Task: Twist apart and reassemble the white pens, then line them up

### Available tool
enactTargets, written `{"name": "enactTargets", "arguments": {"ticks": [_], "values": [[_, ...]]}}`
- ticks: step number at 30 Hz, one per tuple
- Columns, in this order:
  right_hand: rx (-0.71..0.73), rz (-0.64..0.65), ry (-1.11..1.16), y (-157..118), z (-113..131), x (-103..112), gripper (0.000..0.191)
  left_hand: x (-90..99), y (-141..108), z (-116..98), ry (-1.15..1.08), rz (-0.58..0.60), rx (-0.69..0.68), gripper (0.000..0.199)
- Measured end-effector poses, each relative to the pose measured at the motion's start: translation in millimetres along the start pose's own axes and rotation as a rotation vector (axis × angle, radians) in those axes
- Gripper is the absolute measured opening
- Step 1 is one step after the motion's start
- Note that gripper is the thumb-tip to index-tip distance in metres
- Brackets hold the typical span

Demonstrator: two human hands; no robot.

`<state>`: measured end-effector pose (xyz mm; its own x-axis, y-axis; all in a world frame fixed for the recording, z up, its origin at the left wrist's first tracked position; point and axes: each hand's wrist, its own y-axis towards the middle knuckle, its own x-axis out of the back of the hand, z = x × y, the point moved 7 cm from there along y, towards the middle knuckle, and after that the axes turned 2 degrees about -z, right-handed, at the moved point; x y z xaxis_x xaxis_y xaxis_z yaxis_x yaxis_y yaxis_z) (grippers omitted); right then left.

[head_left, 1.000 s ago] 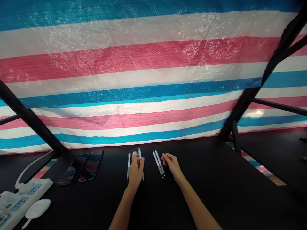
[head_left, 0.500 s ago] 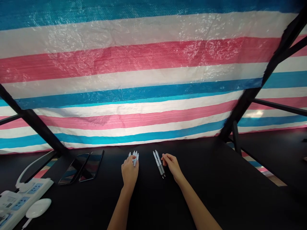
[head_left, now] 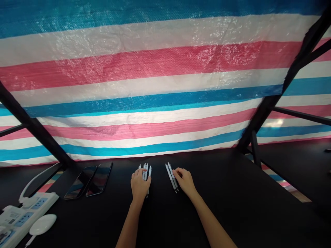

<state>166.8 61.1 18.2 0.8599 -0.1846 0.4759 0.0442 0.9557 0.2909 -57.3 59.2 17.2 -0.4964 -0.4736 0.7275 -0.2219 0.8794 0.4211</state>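
Several white retractable pens [head_left: 145, 171] stand bunched together under my left hand [head_left: 139, 185], their tips showing above my fingers and one end poking out below my palm. My fingers are closed over them. Two more white pens [head_left: 171, 176] lie side by side on the black table [head_left: 222, 193], a little to the right. My right hand [head_left: 184, 181] is beside this pair, its fingertips touching their right side. It holds nothing that I can see.
Two smartphones [head_left: 80, 182] lie screen up left of the hands, beyond them a white power strip [head_left: 31, 210] and a white oval mouse [head_left: 42, 222] with a cable. A striped plastic tarp [head_left: 155, 69] hangs behind the table, crossed by black frame bars [head_left: 266, 110].
The pens under my left hand have drawn from a loose spread into a tight bunch, with my hand now lower and over them. My right hand has shifted slightly left against its pair.
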Motion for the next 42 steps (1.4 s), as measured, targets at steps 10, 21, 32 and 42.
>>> {"name": "enactTargets", "arguments": {"ticks": [10,21,32,42], "values": [[0.180,0.045,-0.449,-9,11,-13,0.024,-0.4,1,4,-0.026,-0.019,-0.028,0.016],[0.201,0.009,-0.495,-12,9,-21,0.017,4.3,1,-1,-0.027,-0.055,-0.038,0.015],[0.149,-0.043,-0.538,-13,12,-21,0.011,7.1,-4,-23,-0.145,-0.068,-0.141,0.014],[-0.058,-0.049,0.028,-5,4,-10,0.021,4.4,-4,-23,-0.216,-0.072,-0.145,0.018]]}}
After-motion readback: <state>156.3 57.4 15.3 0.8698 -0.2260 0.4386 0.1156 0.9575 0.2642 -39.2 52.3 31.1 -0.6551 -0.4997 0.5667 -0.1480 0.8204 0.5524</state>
